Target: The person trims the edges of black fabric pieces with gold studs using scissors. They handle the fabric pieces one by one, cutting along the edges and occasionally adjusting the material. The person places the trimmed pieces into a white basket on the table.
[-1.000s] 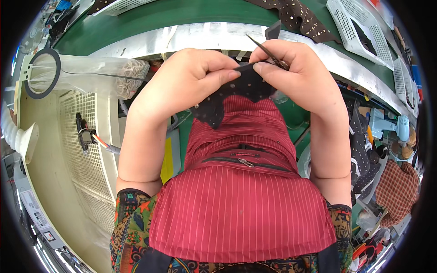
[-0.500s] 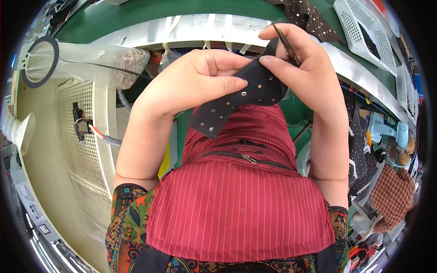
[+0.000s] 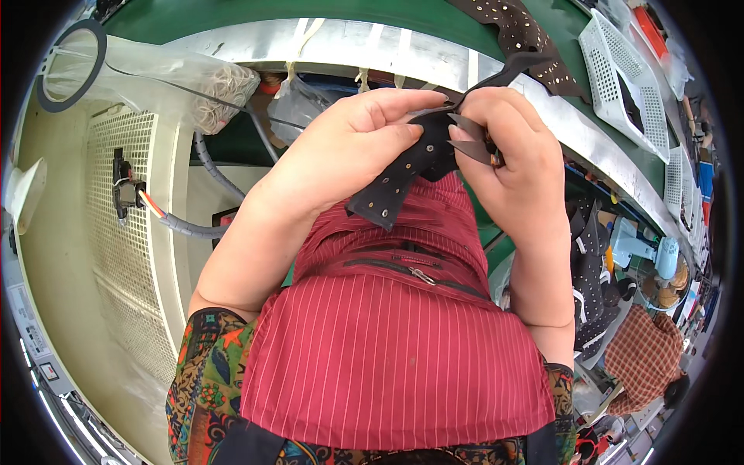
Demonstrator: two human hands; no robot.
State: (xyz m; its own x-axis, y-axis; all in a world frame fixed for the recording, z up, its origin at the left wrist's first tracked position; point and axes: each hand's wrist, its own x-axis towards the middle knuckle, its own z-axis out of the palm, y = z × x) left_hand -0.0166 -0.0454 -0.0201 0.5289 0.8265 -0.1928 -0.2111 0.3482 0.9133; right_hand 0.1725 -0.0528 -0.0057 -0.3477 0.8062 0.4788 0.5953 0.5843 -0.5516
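A black fabric strip point(image 3: 399, 178) dotted with small metal studs hangs in front of my red striped apron. My left hand point(image 3: 364, 136) pinches its upper edge between thumb and forefinger. In my right hand point(image 3: 508, 143) are thread snips point(image 3: 471, 141), their two dark blades parted and pointing left at the strip's edge. The far end of the strip rises past my right knuckles and bends to the right. Part of the strip behind my right fingers is hidden.
Beyond my hands runs a green worktop with a metal edge point(image 3: 263, 43). A brown studded piece point(image 3: 535, 46) and a white perforated basket point(image 3: 620, 77) lie on it. At left are a cream perforated machine panel point(image 3: 128, 232) and a bag of pale bands point(image 3: 225, 97). Black dotted cloth point(image 3: 593, 271) hangs at right.
The snips have swung down from pointing up to pointing left, beside the strip. My right hand has lowered and turned. The strip's far end now shows above it.
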